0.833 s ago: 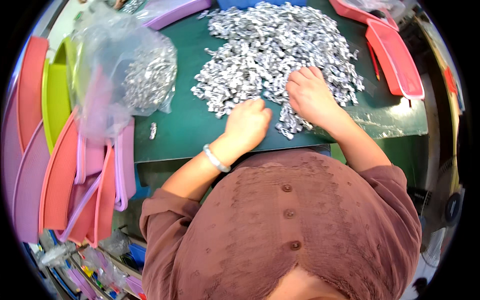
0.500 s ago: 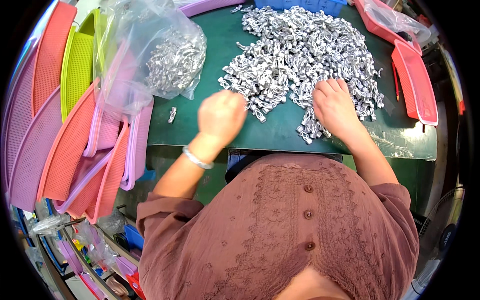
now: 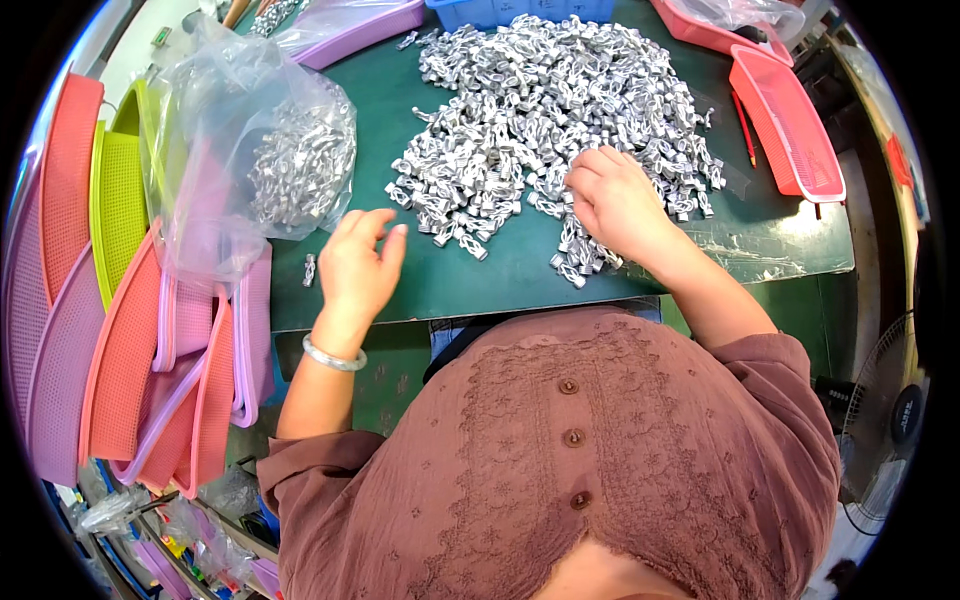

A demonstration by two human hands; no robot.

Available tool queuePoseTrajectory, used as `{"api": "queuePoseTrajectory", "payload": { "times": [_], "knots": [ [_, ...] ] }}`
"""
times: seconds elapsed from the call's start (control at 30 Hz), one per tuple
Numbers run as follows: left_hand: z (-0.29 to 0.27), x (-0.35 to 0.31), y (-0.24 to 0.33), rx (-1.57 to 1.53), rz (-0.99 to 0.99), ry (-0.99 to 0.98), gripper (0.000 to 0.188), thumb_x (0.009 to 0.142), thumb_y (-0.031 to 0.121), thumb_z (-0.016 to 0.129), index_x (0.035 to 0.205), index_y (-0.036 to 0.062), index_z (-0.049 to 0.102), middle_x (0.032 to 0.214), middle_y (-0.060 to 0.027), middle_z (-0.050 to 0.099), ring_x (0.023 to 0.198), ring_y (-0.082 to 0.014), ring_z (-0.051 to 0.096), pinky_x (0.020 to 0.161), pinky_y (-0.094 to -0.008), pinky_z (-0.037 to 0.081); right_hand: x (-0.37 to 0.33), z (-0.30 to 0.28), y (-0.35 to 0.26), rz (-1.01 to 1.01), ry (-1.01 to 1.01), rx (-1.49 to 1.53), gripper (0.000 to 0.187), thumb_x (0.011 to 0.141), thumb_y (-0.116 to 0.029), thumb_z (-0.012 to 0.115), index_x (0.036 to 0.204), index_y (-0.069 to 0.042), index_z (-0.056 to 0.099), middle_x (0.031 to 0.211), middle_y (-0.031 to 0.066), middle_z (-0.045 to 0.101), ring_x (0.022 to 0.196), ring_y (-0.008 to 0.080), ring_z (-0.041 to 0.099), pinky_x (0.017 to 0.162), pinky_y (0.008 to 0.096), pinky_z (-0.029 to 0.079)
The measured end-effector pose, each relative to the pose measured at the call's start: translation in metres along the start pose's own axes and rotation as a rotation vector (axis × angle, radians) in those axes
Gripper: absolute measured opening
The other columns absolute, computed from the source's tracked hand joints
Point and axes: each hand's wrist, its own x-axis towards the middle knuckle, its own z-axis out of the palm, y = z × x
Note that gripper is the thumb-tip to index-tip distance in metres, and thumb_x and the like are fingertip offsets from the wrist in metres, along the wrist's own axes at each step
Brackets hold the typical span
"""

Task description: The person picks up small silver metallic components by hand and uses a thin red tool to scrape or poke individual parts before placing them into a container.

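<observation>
A large pile of small grey-and-white looped plastic parts (image 3: 570, 90) is spread over the green table (image 3: 430, 285). My right hand (image 3: 622, 205) rests at the near side of this pile, its fingers curled down among the parts. What those fingertips hold is hidden. My left hand (image 3: 358, 262), with a pale bangle on the wrist, is over the table left of the pile. Its thumb stands apart from the fingers and nothing shows in it. Close to it are a clear plastic bag (image 3: 300, 165) of similar parts and one loose part (image 3: 309, 270).
Pink, purple and green perforated baskets (image 3: 70, 340) are stacked at the left. A blue crate (image 3: 525, 10) and a purple basket (image 3: 365, 30) are at the far edge. To the right are a pink basket (image 3: 790, 125), a red pencil (image 3: 744, 128) and a fan (image 3: 880, 410).
My left hand has moved left, away from the pile toward the bag, and its fingers have spread. My right hand stays at the pile's near side. The whole view has shifted somewhat.
</observation>
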Motion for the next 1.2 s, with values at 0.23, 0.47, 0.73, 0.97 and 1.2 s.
{"api": "queuePoseTrajectory", "payload": {
  "times": [0.23, 0.47, 0.73, 0.97, 1.2],
  "knots": [
    [0.028, 0.016, 0.079, -0.555, 0.273, -0.012, 0.032, 0.07, 0.0, 0.068, 0.101, 0.0015, 0.06, 0.078, -0.0052, 0.055, 0.062, -0.01, 0.051, 0.054, -0.0213, 0.044, 0.006, 0.0, -0.024, 0.316, -0.07, 1.052, 0.014, 0.081, -0.005, 0.055, 0.092, 0.002, 0.061, 0.084, 0.0056, 0.059, 0.076, 0.0111, 0.056, 0.068, 0.0238, 0.044],
    [0.035, 0.026, 0.094, -0.59, 0.372, -0.017, 0.024, 0.07, 0.0, 0.069, 0.093, 0.0016, 0.062, 0.076, -0.0055, 0.056, 0.063, -0.0105, 0.052, 0.053, -0.0214, 0.044, 0.002, 0.0, -0.027, 0.309, -0.028, 1.134, 0.018, 0.082, -0.004, 0.054, 0.098, -0.002, 0.062, 0.083, 0.0041, 0.061, 0.077, 0.0077, 0.055, 0.069, 0.023, 0.045],
    [0.038, 0.026, 0.091, -0.621, 0.257, -0.043, 0.013, 0.075, 0.002, 0.065, 0.087, 0.0013, 0.061, 0.07, -0.003, 0.056, 0.061, -0.009, 0.052, 0.052, -0.02, 0.042, -0.001, 0.003, -0.03, 0.372, -0.086, 1.241, 0.02, 0.084, -0.005, 0.052, 0.102, 0.0, 0.057, 0.083, 0.0058, 0.062, 0.072, 0.0094, 0.058, 0.064, 0.0237, 0.046],
    [0.043, 0.029, 0.081, -1.242, -0.544, -0.379, 0.009, 0.081, 0.013, 0.06, 0.078, 0.0044, 0.06, 0.063, 0.0029, 0.053, 0.055, -0.0052, 0.047, 0.052, -0.0184, 0.038, 0.002, -0.006, -0.028, 0.666, -0.229, 1.939, 0.027, 0.086, -0.009, 0.053, 0.11, -0.002, 0.045, 0.087, 0.0139, 0.063, 0.074, 0.0195, 0.063, 0.065, 0.0272, 0.049],
    [0.051, 0.027, 0.072, -1.396, -0.695, -0.487, 0.013, 0.081, 0.018, 0.059, 0.071, 0.0091, 0.058, 0.061, 0.0032, 0.051, 0.053, -0.0049, 0.042, 0.05, -0.019, 0.033, 0.003, -0.005, -0.031, 0.675, -0.231, 1.995, 0.027, 0.086, -0.01, 0.053, 0.111, -0.002, 0.045, 0.089, 0.0153, 0.063, 0.077, 0.0214, 0.062, 0.067, 0.0283, 0.049]
  ]
}}
